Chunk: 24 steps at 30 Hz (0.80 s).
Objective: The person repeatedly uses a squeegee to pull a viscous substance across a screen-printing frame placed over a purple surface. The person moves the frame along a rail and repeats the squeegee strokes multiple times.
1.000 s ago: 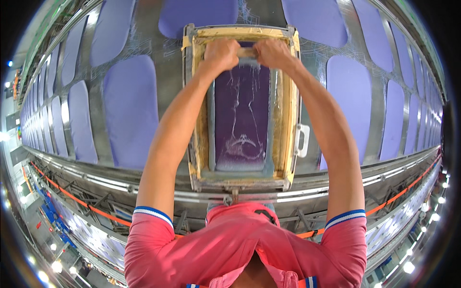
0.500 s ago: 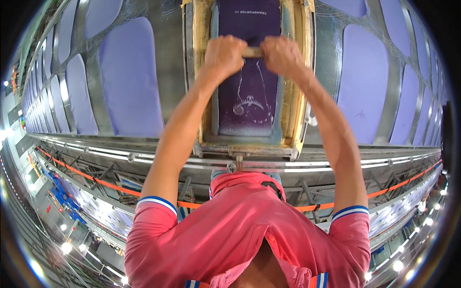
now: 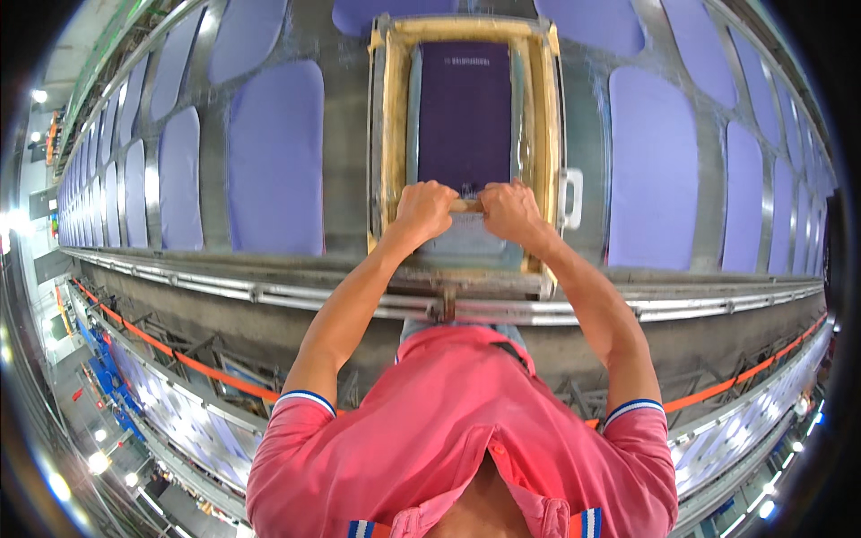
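A wooden-framed printing screen (image 3: 389,125) lies on the long table in front of me, its yellowish inner rim around a dark purple mesh area (image 3: 465,117). Both fists grip a squeegee (image 3: 467,205) by its wooden bar, low in the frame near my body. My left hand (image 3: 427,212) is wrapped round one end and my right hand (image 3: 511,210) round the other, with a short stretch of wood showing between them. The squeegee's blade is hidden. Behind the bar, on the near side, a greyish strip of the screen shows.
Flat lavender panels lie on both sides, one left (image 3: 276,157) and one right (image 3: 652,170), with several more rows beyond. A white handle (image 3: 571,198) sticks out from the screen's right side. Metal rails (image 3: 305,300) run along the near table edge, with an orange strip (image 3: 215,368) below.
My hands have drawn the squeegee from the far part of the screen toward me. The view has shifted, and the far end of the frame now shows.
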{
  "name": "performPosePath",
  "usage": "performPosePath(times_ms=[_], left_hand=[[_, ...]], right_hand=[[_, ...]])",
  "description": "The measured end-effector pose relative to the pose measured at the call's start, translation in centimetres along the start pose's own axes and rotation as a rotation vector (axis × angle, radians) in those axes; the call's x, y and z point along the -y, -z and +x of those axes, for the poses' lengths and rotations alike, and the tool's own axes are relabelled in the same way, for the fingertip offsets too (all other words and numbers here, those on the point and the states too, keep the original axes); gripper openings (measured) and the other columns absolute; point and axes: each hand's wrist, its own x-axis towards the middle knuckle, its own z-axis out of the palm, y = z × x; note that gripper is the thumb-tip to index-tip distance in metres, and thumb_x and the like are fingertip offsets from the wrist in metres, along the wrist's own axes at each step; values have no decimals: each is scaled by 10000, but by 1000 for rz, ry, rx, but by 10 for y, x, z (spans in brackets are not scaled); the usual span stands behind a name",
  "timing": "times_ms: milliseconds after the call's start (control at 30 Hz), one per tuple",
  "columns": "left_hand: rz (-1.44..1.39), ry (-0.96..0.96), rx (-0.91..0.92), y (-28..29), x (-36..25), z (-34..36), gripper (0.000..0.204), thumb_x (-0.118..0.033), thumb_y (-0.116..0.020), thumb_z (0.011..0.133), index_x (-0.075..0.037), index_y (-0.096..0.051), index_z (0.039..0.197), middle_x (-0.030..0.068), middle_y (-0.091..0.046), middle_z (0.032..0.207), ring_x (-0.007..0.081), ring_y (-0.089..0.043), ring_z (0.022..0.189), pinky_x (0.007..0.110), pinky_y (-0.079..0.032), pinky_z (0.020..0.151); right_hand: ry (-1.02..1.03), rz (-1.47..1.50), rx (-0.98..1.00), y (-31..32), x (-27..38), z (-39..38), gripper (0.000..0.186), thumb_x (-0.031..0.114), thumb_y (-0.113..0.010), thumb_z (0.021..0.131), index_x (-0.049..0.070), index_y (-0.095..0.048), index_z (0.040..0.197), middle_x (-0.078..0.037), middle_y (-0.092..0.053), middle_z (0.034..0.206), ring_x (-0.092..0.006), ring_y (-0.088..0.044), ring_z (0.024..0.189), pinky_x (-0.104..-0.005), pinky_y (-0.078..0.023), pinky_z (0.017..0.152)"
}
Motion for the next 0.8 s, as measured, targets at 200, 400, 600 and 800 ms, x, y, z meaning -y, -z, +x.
performPosePath(times_ms=[200, 400, 600, 800], left_hand=[[132, -21, -150, 80, 51, 180, 163, -116, -681, 786, -89, -784, 909, 200, -742, 931, 365, -740, 912, 477, -592, 829], [146, 11, -155, 134, 85, 311, 262, -138, -645, 788, -136, -795, 1003, 219, -754, 949, 391, -736, 920, 503, -577, 849], [253, -28, -177, 112, 92, 303, 338, -112, -641, 754, -175, -812, 1039, 188, -759, 898, 387, -741, 851, 493, -588, 809], [158, -59, -123, 62, 44, 162, 275, -59, -633, 742, -165, -799, 935, 157, -749, 847, 355, -736, 789, 476, -594, 718]], right_hand=[[-45, -189, -42, 73, -96, 175, 150, 146, -685, 767, 92, -762, 885, -161, -751, 913, -374, -738, 853, -476, -590, 789], [-70, -249, -49, 130, -160, 289, 218, 160, -682, 767, 99, -763, 960, -186, -734, 830, -387, -732, 856, -488, -589, 779], [-39, -217, -78, 111, -160, 284, 187, 118, -648, 771, 81, -750, 924, -167, -742, 846, -387, -725, 875, -476, -580, 797], [58, -207, -70, 55, -90, 149, 101, 94, -660, 774, 101, -725, 851, -117, -722, 888, -331, -726, 869, -490, -530, 973]])
